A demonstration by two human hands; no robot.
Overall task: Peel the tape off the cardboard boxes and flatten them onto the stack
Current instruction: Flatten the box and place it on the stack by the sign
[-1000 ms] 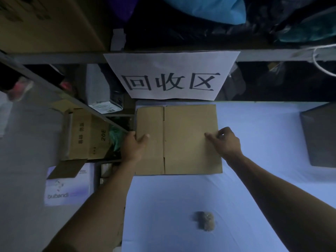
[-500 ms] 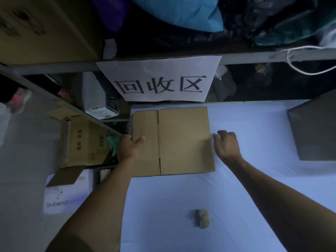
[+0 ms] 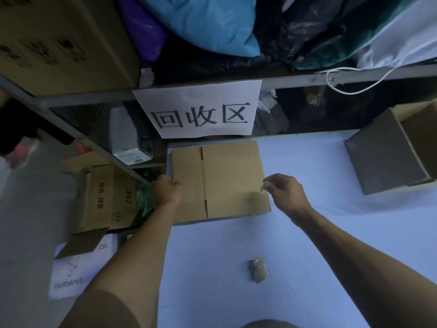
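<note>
A flattened brown cardboard box lies at the back left of the pale blue table, below a paper sign. My left hand grips the box's left edge, thumb on top. My right hand is at the box's right edge and pinches a strip of clear tape that runs from its fingertips down to the cardboard. A crumpled ball of used tape sits on the table nearer to me. An open, unflattened box stands at the right.
A metal shelf rail with stuffed bags above crosses the back. The white sign hangs from it. Left of the table, open cartons and a white printed box crowd the floor.
My right hand slid off the top of the box to its right edge and now lifts a tape strip from it. My left hand stayed on the left edge.
</note>
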